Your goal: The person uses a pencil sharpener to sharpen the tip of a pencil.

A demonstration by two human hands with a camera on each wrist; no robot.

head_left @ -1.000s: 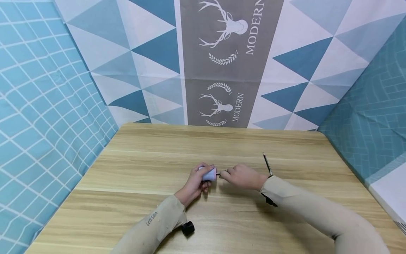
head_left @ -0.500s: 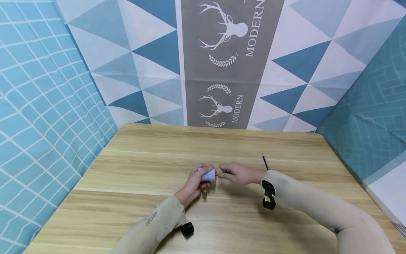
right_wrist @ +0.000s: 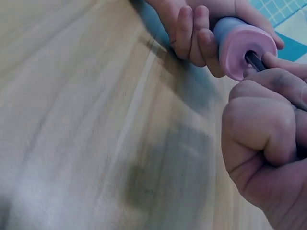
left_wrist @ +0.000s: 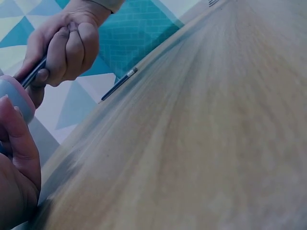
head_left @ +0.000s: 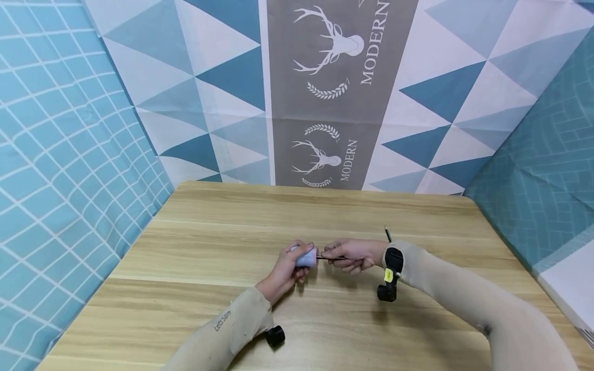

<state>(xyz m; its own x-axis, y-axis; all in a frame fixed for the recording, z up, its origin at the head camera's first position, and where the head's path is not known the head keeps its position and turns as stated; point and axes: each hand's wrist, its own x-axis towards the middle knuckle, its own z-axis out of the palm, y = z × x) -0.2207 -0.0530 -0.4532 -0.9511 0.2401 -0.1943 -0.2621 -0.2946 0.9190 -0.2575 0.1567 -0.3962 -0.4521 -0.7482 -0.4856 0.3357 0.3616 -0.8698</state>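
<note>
My left hand [head_left: 284, 265] grips a small pale-blue pencil sharpener [head_left: 305, 257], its thumb along the top. The sharpener's pink end [right_wrist: 232, 52] faces right, and a dark pencil [right_wrist: 255, 61] enters the round hole in it. With curled fingers my right hand [head_left: 353, 253] holds that pencil close to the hole. In the left wrist view the pencil [left_wrist: 34, 73] slants from the sharpener into the right fist. The point inside the sharpener is hidden. Both hands are above the wooden table [head_left: 209, 288].
A second dark pencil [left_wrist: 119, 85] lies on the table beyond my right wrist, partly covered by the sleeve in the head view. A white box-like object [head_left: 568, 288] stands at the right edge. Patterned cloth hangs behind and at both sides.
My right hand has rolled over, knuckles-up before and fingers now turned upward, and shows more of the pencil. Its wrist camera swung round with it. The left hand and sharpener stay nearly still.
</note>
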